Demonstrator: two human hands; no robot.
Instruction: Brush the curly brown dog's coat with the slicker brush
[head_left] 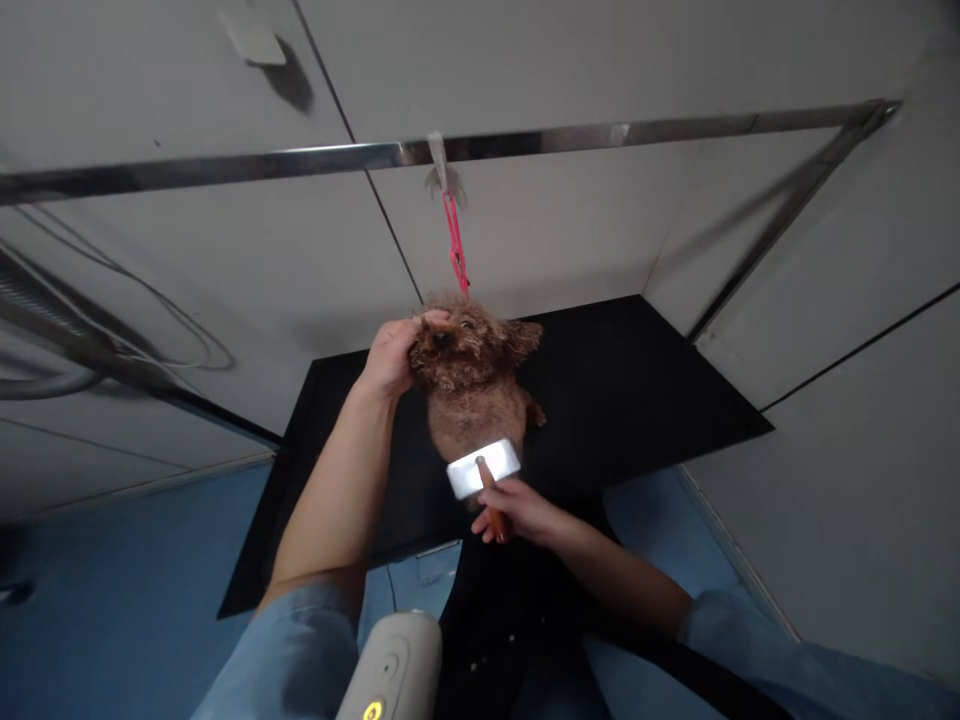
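Observation:
A brown curly-haired dog (476, 405) sits on a black table (600, 390), facing me, with its head tipped up. My left hand (397, 350) is closed on the side of the dog's head, its fingers partly hidden in the fur by the muzzle. In my right hand (516, 508) is the wooden handle of a slicker brush (482, 467), its flat pale back towards me and its head against the dog's lower chest. A pink loop (454, 240) runs up from behind the dog's head.
A metal bar (322, 160) crosses above the table, with a pale strap (438, 150) holding the loop. A white device (397, 665) with a yellow light stands close at the bottom. At the left are a grey hose (49, 385) and thin cables.

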